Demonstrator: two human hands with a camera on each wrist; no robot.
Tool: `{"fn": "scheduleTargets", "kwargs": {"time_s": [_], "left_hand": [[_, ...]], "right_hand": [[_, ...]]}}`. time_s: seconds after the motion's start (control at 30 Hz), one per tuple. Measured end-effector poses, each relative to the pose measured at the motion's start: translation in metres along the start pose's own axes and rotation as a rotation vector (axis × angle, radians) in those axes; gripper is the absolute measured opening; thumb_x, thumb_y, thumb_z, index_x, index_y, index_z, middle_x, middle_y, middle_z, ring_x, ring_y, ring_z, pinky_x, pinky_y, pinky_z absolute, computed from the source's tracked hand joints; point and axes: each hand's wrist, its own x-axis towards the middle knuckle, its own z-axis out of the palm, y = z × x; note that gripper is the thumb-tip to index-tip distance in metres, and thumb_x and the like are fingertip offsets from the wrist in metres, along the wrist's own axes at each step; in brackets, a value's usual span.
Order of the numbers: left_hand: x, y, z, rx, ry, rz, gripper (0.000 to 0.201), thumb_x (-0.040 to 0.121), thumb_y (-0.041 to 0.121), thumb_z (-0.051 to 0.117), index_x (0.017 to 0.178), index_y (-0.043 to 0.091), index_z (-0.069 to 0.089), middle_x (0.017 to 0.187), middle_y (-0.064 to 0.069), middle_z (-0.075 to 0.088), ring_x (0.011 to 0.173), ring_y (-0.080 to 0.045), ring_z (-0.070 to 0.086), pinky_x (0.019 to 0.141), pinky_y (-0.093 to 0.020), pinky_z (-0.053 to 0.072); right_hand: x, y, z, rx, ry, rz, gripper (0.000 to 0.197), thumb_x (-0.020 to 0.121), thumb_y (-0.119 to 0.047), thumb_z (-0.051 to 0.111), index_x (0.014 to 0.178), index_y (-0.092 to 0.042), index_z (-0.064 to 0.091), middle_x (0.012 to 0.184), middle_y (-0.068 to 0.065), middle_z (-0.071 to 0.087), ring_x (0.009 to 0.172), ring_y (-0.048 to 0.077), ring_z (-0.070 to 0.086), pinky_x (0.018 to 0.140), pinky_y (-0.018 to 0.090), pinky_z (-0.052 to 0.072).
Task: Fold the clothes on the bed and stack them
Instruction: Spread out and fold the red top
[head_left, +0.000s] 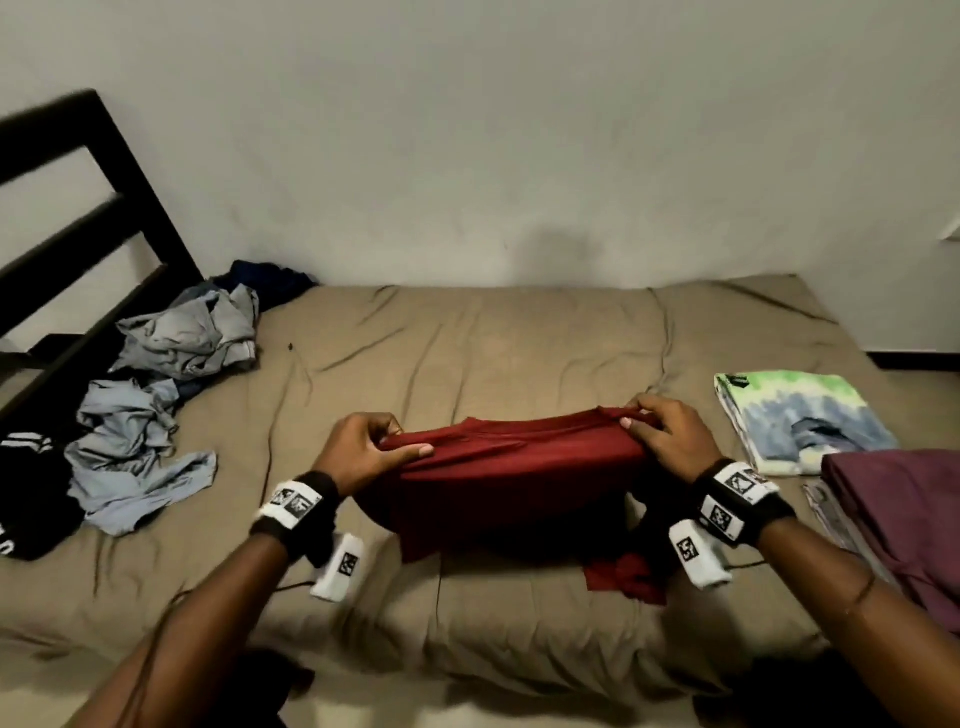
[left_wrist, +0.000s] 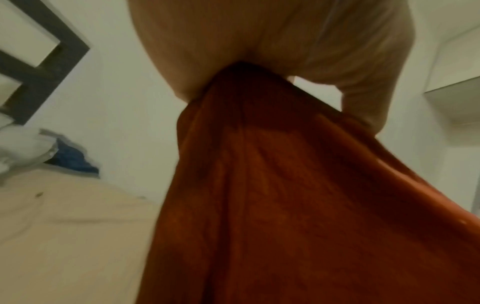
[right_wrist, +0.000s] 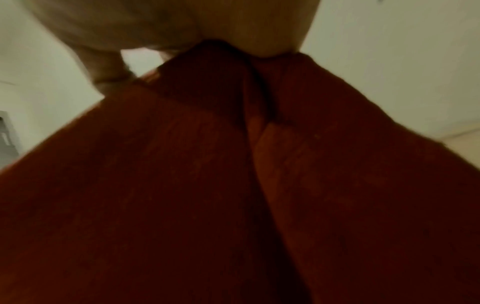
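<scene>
Red garment (head_left: 514, 467): centre of the frame, lifted above the tan bed (head_left: 467, 332), lower edge trailing on it. Left hand (head_left: 363, 452) pinches its left top corner; right hand (head_left: 665, 436) pinches the right corner. Unfolded grey and blue clothes (head_left: 156, 395): left side. Folded tie-dye shirt (head_left: 800, 421) and maroon folded garment (head_left: 904, 519): right side. Dark headboard (head_left: 78, 208): upper left.

Both wrist views are blurred. In the right wrist view the red garment (right_wrist: 233, 195) fills most of the frame and hides the bed. In the head view a black garment with white stripes (head_left: 31, 499) is cut off at the left edge, and the maroon folded cloth (head_left: 904, 519) at the right edge. The red garment's lower part hangs hidden behind the left hand (head_left: 363, 457) and right hand (head_left: 670, 436).
</scene>
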Motion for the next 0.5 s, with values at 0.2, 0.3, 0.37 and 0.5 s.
{"fn": "scheduleTargets", "kwargs": {"time_s": [0.2, 0.3, 0.37, 0.5], "left_hand": [[0.011, 0.091, -0.12, 0.311, 0.11, 0.282, 0.042, 0.082, 0.064, 0.057, 0.07, 0.025, 0.056, 0.062, 0.006, 0.056, 0.06, -0.012, 0.055, 0.058, -0.034, 0.042], [0.007, 0.142, -0.161, 0.331, 0.278, 0.374, 0.05, 0.086, 0.063, 0.049, 0.075, 0.016, 0.064, 0.067, 0.001, 0.062, 0.066, -0.022, 0.059, 0.063, -0.036, 0.045], [0.004, 0.177, -0.179, 0.381, 0.385, 0.38, 0.046, 0.089, 0.056, 0.053, 0.075, 0.014, 0.065, 0.065, -0.003, 0.062, 0.066, -0.026, 0.06, 0.062, -0.037, 0.045], [0.001, 0.233, -0.185, 0.792, 0.694, 0.325, 0.011, 0.094, 0.014, 0.061, 0.09, 0.003, 0.06, 0.068, -0.022, 0.064, 0.059, -0.045, 0.063, 0.054, -0.039, 0.038]], "right_hand": [[0.034, -0.103, -0.112, -0.24, -0.137, -0.388, 0.023, 0.081, -0.051, 0.05, 0.067, -0.033, 0.047, 0.059, -0.009, 0.048, 0.056, 0.014, 0.048, 0.058, 0.04, 0.036], [0.05, -0.125, -0.151, -0.328, 0.054, -0.416, 0.024, 0.087, -0.051, 0.038, 0.081, -0.031, 0.05, 0.067, -0.006, 0.053, 0.065, 0.029, 0.057, 0.062, 0.041, 0.043], [0.059, -0.138, -0.176, -0.326, 0.171, -0.403, 0.028, 0.09, -0.051, 0.035, 0.091, -0.03, 0.053, 0.076, -0.001, 0.059, 0.072, 0.032, 0.06, 0.067, 0.046, 0.048], [0.066, -0.17, -0.206, -0.123, 0.4, -0.349, 0.024, 0.093, -0.036, 0.043, 0.093, -0.019, 0.059, 0.08, 0.001, 0.062, 0.075, 0.026, 0.057, 0.071, 0.039, 0.044]]}}
